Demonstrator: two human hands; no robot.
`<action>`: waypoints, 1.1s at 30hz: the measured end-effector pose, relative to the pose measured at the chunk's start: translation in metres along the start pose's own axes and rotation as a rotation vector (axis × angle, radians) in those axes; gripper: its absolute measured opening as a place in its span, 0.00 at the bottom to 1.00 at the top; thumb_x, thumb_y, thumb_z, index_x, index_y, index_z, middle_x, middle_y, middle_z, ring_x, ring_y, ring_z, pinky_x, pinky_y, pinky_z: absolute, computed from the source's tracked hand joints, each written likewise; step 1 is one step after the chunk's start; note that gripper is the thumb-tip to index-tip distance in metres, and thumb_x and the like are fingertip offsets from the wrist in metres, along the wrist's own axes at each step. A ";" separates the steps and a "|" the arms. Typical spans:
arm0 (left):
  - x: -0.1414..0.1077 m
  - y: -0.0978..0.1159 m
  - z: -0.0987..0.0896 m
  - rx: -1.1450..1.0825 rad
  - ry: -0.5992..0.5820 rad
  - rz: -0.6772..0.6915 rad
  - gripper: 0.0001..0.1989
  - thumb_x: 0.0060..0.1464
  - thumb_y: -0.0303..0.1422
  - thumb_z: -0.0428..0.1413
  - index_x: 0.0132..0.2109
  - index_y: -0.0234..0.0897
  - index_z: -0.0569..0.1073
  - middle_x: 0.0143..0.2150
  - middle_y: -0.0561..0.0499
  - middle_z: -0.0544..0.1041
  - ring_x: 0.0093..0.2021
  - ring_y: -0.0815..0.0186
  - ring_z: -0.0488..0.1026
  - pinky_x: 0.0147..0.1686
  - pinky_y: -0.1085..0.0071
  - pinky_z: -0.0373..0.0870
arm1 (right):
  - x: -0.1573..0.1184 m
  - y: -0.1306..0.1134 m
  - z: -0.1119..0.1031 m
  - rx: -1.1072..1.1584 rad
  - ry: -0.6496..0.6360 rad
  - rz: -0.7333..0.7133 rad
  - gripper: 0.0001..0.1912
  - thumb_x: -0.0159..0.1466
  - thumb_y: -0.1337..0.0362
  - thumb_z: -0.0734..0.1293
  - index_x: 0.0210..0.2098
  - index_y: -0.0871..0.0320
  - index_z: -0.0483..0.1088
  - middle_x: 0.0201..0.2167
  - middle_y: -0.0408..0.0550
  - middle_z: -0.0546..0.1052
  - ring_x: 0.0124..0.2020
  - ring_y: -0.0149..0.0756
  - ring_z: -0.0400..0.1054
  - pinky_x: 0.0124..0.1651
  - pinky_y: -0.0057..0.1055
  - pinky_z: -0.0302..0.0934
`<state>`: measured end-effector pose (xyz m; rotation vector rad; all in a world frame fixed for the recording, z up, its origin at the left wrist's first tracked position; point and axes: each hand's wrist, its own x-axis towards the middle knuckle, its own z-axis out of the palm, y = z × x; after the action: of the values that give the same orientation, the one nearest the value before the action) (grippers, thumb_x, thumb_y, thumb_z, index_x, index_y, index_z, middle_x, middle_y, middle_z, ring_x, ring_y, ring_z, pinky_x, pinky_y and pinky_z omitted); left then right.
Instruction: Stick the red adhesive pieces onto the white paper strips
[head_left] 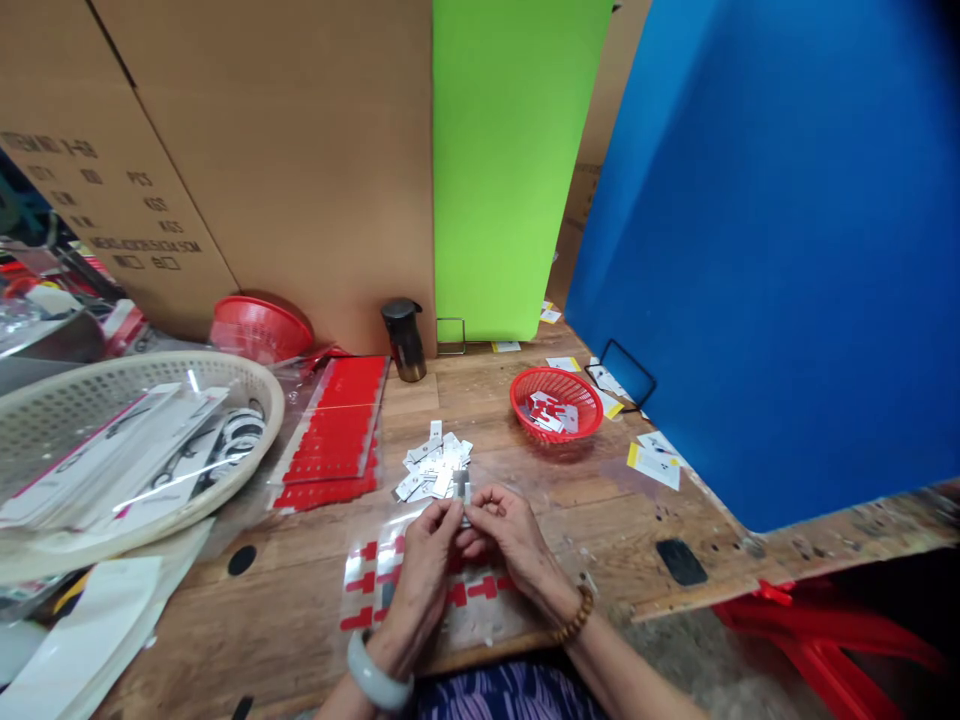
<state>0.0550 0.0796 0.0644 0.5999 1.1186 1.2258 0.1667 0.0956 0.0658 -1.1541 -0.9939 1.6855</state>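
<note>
My left hand (424,560) and my right hand (510,530) meet near the front edge of the table, fingertips pinched together. Between them they hold a small grey-and-white piece (461,487), too small to make out in detail. Under my hands lies a clear sheet with red T-shaped pieces (362,582), partly hidden by my wrists. Just beyond my fingers is a loose pile of small white printed tags (437,462). A red plastic basket (556,442) to the right of the pile contains red and white pieces.
Red sheets (337,420) are stacked left of the pile, near a dark lidded bottle (405,338). A large cream basket (274,400) with packaged cards fills the left. Green (502,170) and blue (765,270) panels stand behind and right, with printed cards (656,462) along the blue one.
</note>
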 end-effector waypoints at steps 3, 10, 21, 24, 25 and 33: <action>-0.006 0.004 0.002 -0.019 -0.100 -0.063 0.14 0.45 0.39 0.62 0.27 0.31 0.71 0.23 0.53 0.72 0.23 0.73 0.69 0.26 0.77 0.66 | -0.008 -0.002 -0.014 -0.078 -0.011 -0.031 0.18 0.52 0.51 0.70 0.27 0.60 0.66 0.18 0.41 0.72 0.18 0.27 0.66 0.21 0.22 0.59; -0.022 0.021 0.008 0.086 -0.287 -0.323 0.12 0.45 0.37 0.62 0.30 0.31 0.72 0.28 0.47 0.76 0.24 0.71 0.72 0.26 0.76 0.70 | -0.013 0.001 -0.049 0.173 -0.146 -0.049 0.18 0.53 0.58 0.71 0.42 0.59 0.70 0.23 0.40 0.72 0.20 0.25 0.64 0.25 0.22 0.57; -0.024 0.009 0.013 -0.064 -0.231 -0.490 0.09 0.40 0.30 0.66 0.28 0.30 0.74 0.22 0.51 0.74 0.17 0.79 0.64 0.16 0.84 0.60 | -0.028 0.009 -0.055 0.183 -0.111 -0.076 0.15 0.52 0.57 0.72 0.36 0.58 0.70 0.26 0.40 0.71 0.24 0.27 0.64 0.30 0.25 0.60; -0.015 0.003 0.008 0.006 -0.187 -0.400 0.09 0.41 0.31 0.65 0.28 0.29 0.74 0.23 0.51 0.74 0.16 0.79 0.64 0.15 0.84 0.61 | -0.029 0.011 -0.069 0.041 -0.033 -0.101 0.22 0.54 0.57 0.70 0.46 0.55 0.66 0.37 0.45 0.72 0.28 0.29 0.67 0.32 0.28 0.63; -0.012 0.001 0.005 0.034 -0.160 -0.366 0.10 0.41 0.31 0.65 0.27 0.29 0.74 0.23 0.50 0.75 0.17 0.78 0.65 0.16 0.83 0.62 | -0.030 0.012 -0.074 -0.032 0.036 -0.103 0.22 0.55 0.56 0.69 0.47 0.55 0.65 0.38 0.45 0.72 0.28 0.29 0.68 0.32 0.28 0.63; 0.010 -0.017 0.003 0.113 -0.054 -0.273 0.10 0.43 0.31 0.64 0.29 0.30 0.72 0.28 0.46 0.78 0.25 0.69 0.76 0.29 0.76 0.74 | -0.048 0.024 -0.084 -0.768 0.251 -0.264 0.07 0.61 0.65 0.61 0.32 0.57 0.70 0.31 0.46 0.73 0.34 0.36 0.67 0.39 0.32 0.60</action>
<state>0.0640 0.0848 0.0471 0.5420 1.1875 0.9124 0.2523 0.0557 0.0356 -1.5764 -1.6087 0.9212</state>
